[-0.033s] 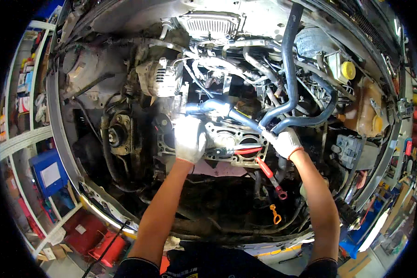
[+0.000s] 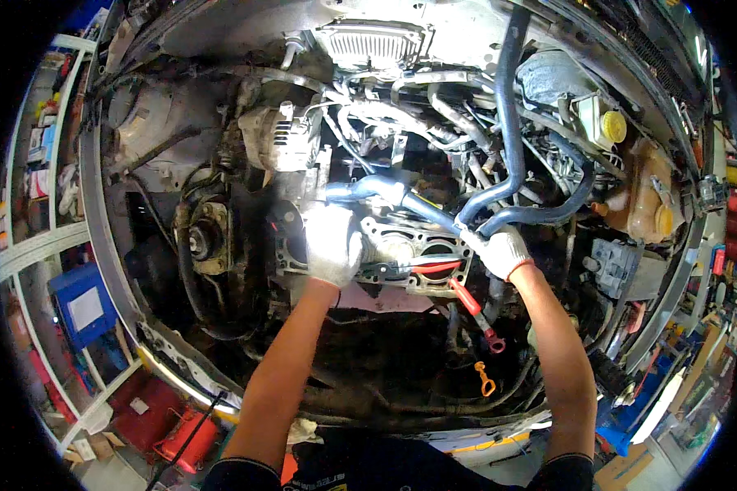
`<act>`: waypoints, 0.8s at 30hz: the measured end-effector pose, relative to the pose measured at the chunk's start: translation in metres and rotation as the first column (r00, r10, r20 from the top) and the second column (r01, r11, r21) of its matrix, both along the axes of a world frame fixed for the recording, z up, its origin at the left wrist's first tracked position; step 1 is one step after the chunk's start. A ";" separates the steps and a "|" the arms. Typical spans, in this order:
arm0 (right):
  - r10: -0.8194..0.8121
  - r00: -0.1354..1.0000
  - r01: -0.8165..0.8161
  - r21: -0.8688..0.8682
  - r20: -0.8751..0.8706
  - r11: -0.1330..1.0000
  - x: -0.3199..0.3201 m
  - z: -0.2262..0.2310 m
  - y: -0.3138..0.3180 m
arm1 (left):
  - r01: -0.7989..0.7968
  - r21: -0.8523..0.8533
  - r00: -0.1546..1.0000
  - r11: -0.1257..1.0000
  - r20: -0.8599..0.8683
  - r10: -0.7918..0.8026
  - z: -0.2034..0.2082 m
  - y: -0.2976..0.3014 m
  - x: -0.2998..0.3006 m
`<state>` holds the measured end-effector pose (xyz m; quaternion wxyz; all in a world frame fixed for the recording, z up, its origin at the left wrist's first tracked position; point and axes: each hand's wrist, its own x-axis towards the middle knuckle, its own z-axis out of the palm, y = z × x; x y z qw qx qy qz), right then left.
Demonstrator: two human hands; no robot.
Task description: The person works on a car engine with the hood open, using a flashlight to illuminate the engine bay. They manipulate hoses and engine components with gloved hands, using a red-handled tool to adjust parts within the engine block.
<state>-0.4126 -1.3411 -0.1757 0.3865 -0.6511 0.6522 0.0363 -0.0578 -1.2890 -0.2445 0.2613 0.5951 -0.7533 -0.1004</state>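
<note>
A dark blue branched rubber hose lies across the engine bay. My right hand, in a white glove, is closed around the hose near its lower branching point. My left hand, gloved too, is over the left end of the engine block, just below the hose's left end. Glare washes out its fingers, so its grip is unclear. Between the hands, red-handled pliers rest on the block. A red-handled tool with a ring-shaped end slants down beside them.
An orange dipstick handle sticks up near the front. An alternator stands at the upper left; a reservoir with a yellow cap is at the upper right. Shelves line the left side, with a red case on the floor.
The whole view has shifted very slightly left. Both hands and the hose keep the same places relative to the engine.
</note>
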 end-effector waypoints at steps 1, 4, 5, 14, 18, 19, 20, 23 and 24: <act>-0.001 1.000 0.001 -0.021 -0.016 1.000 -0.001 -0.003 0.000 | -0.007 0.006 1.000 1.000 0.015 0.006 -0.002 -0.001 0.000; 0.096 0.995 -0.088 0.182 -0.038 0.979 0.008 0.034 -0.023 | -0.013 -0.063 0.998 0.998 0.057 0.017 -0.011 -0.001 0.000; 0.120 0.991 -0.104 0.218 -0.062 0.970 0.010 0.034 -0.024 | -0.022 -0.088 0.995 0.996 0.090 0.030 -0.013 0.001 0.002; 0.249 0.919 -0.187 0.219 -0.306 0.958 0.105 0.138 -0.031 | -0.048 -0.012 0.999 0.999 0.006 0.048 -0.018 0.006 0.017; 0.682 0.730 -0.677 -0.173 -0.035 0.716 0.167 0.056 -0.099 | -0.041 -0.066 0.999 0.997 -0.022 0.040 -0.012 -0.003 0.005; 0.712 0.702 -0.711 -0.047 0.006 0.701 0.183 0.016 -0.124 | -0.042 -0.060 0.999 0.997 -0.033 0.040 -0.009 -0.008 0.003; 0.732 0.681 -0.732 0.048 0.019 0.679 0.193 -0.023 -0.142 | -0.040 -0.049 0.998 0.998 -0.050 0.037 -0.010 -0.010 -0.001; 0.710 0.698 -0.716 0.071 0.089 0.695 0.227 -0.108 -0.161 | -0.042 -0.026 0.999 0.999 -0.005 0.042 -0.010 -0.010 0.000; 0.700 0.707 -0.707 0.066 0.107 0.704 0.232 -0.124 -0.160 | -0.034 -0.042 0.999 0.999 -0.039 0.032 -0.010 -0.010 -0.002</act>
